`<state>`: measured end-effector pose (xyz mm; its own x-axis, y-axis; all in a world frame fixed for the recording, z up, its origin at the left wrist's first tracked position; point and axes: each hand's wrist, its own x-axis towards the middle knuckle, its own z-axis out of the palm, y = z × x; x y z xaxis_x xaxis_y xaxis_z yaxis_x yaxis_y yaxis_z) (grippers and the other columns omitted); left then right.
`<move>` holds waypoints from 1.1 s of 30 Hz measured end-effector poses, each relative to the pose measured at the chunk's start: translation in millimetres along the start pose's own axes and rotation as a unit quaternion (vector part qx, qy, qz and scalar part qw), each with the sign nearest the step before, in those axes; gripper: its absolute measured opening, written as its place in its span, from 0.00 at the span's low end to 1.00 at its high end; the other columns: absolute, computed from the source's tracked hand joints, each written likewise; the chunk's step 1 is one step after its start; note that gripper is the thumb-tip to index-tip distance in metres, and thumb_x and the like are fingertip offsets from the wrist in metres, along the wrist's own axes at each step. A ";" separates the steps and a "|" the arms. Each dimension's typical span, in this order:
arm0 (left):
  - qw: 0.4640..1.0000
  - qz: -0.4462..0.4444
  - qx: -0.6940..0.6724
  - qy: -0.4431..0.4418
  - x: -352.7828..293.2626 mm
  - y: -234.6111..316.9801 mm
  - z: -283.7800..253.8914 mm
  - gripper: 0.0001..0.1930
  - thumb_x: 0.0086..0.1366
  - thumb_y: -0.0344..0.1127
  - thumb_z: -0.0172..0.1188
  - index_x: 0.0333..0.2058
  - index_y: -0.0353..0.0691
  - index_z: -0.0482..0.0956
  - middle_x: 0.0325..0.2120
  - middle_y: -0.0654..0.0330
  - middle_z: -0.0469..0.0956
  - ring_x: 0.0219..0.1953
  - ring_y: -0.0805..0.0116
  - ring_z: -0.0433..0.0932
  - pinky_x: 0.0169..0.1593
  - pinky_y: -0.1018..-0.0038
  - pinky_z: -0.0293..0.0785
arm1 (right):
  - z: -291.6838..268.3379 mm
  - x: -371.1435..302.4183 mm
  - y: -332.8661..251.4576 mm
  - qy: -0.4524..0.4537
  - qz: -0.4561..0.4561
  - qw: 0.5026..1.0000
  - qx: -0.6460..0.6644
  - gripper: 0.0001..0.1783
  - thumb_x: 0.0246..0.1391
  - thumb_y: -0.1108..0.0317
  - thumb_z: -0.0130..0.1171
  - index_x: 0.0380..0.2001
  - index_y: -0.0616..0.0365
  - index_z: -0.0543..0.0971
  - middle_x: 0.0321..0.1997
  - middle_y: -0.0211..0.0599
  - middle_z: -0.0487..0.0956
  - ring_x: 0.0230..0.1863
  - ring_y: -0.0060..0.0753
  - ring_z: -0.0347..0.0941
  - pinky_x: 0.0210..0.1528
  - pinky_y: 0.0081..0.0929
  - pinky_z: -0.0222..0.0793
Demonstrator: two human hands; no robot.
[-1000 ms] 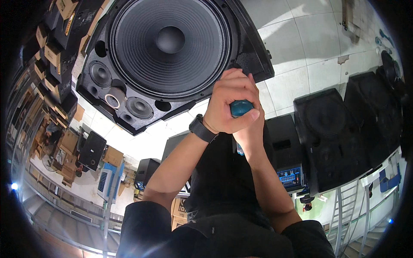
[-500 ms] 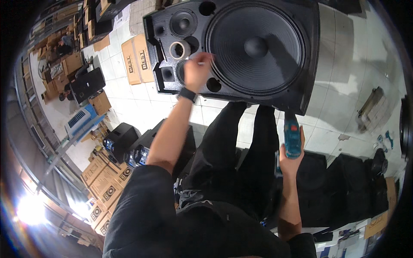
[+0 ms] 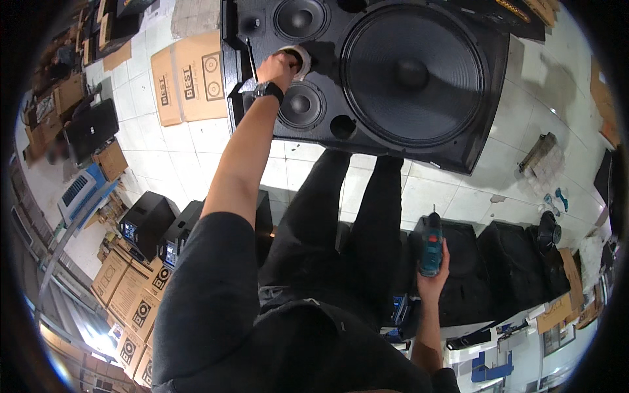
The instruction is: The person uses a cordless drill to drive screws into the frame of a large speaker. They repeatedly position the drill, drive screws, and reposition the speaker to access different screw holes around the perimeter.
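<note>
In front of me lies a large black speaker cabinet [image 3: 314,131] with its drivers facing up. A big round woofer [image 3: 373,98] fills its right part; two small round drivers, an upper one [image 3: 301,18] and a lower one [image 3: 300,105], sit at the left. Between these small drivers rests a roll of tape [image 3: 305,60] on its side. My left hand [image 3: 275,71] reaches over the roll, fingers curled down into its hollow centre; the fingertips are hidden. A thin pointed tool [image 3: 251,57] lies beside that hand. My right hand [image 3: 432,283] grips a teal and black cordless drill [image 3: 430,255], its bit pointing away from me.
A flat cardboard box [image 3: 190,78] lies on the white tiled floor [image 3: 177,167] left of the cabinet. Black speaker cabinets [image 3: 514,268] stand close by on the right. Stacked cartons [image 3: 128,295] rise at the lower left, and a greyish block [image 3: 540,154] lies at far right.
My left hand has moved from above the cabinet's middle left to the tape roll, dipping its fingers inside. My right hand has drawn the drill back from the cabinet's near edge.
</note>
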<state>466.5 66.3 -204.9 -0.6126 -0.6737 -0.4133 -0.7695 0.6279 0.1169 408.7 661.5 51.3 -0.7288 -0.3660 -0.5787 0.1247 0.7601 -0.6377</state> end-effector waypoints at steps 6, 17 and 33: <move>0.998 0.059 0.033 -0.006 0.3 -10.4 9.0 0.16 0.70 0.43 0.59 0.54 0.65 0.86 0.46 0.53 0.87 0.46 0.47 0.87 0.50 0.53 0.84 | 61.8 -23.9 -20.7 -0.009 0.042 0.994 0.101 0.50 0.48 0.82 0.68 0.75 0.59 0.62 0.70 0.49 0.72 0.67 0.41 0.73 0.70 0.38 0.66; 0.991 0.090 -0.095 0.016 6.7 -25.7 27.5 0.14 0.67 0.44 0.65 0.45 0.43 0.89 0.39 0.44 0.86 0.43 0.42 0.85 0.49 0.50 0.80 | 82.4 -45.6 -47.7 -0.012 0.058 0.998 0.031 0.48 0.51 0.78 0.68 0.75 0.59 0.62 0.72 0.46 0.71 0.68 0.41 0.72 0.72 0.40 0.66; 0.852 -0.054 -0.520 0.018 -0.5 -39.5 25.9 0.26 0.77 0.55 0.57 0.39 0.32 0.85 0.28 0.59 0.83 0.29 0.71 0.80 0.33 0.71 0.77 | 97.3 -0.5 -31.1 0.013 0.073 0.977 0.201 0.46 0.52 0.75 0.71 0.74 0.59 0.64 0.71 0.44 0.72 0.67 0.36 0.72 0.70 0.36 0.67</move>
<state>501.8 51.9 -232.7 -0.5189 -0.7288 -0.4467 -0.5546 -0.1106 0.8247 470.7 585.8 21.9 -0.7001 -0.2510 -0.6685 0.4792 0.5289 -0.7004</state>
